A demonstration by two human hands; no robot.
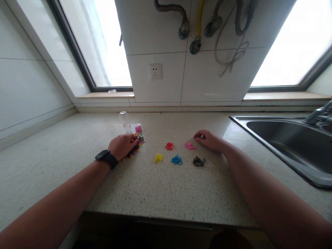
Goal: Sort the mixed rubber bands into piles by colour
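Observation:
My left hand [123, 145], with a black watch on its wrist, reaches over a mixed pile of small coloured rubber bands [134, 150]. Its thumb and forefinger close on bands at the pile's edge. A clear packet with pink bands [138, 129] lies just beyond. My right hand [207, 139] rests on the counter by a pink band pile [190, 146], its fingers curled and tips together; anything between them is too small to make out. Between the hands lie red bands [169, 146], yellow bands [158, 158], blue bands [176, 159] and black bands [199, 161].
A clear, rounded container [125, 121] stands behind my left hand on the speckled counter [155, 193]. To the right is a steel sink [285, 138] with a tap [319, 112]. The tiled back wall carries a socket [155, 71] and pipe ends.

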